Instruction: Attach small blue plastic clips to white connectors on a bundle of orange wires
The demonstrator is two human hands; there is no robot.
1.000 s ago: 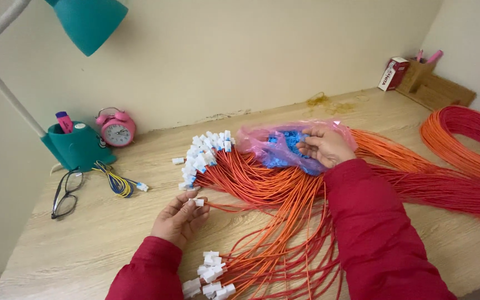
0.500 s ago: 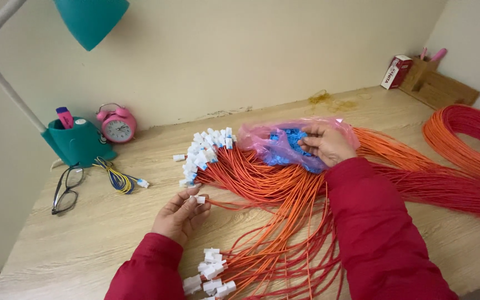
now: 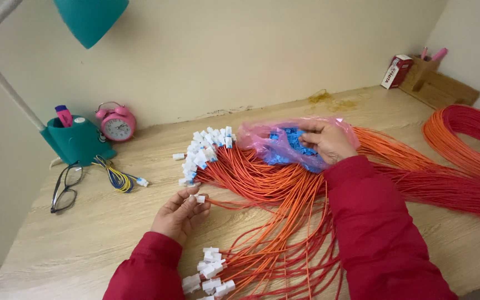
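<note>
on a pale wooden worktop (image 3: 84, 239) against a cream wall, the left hand (image 3: 180, 214) pinches a white plug (image 3: 199, 198) on an orange wire (image 3: 262, 203), while the right hand (image 3: 329, 141) reaches, fingers curled, into a pink bag (image 3: 262, 139) of blue pieces (image 3: 293, 141). judged step: picking a blue piece, which next must meet the plug. a teal lamp (image 3: 79, 141), pink clock (image 3: 118, 123) and glasses (image 3: 65, 186) stand left.

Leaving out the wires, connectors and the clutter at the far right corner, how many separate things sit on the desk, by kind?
Desk lamp: 1
Alarm clock: 1
Eyeglasses: 1
Pink plastic bag of blue parts: 1
Small yellow-and-blue wire bundle: 1
Total: 5
The right hand reaches into the bag; the left hand holds a white connector.
</note>
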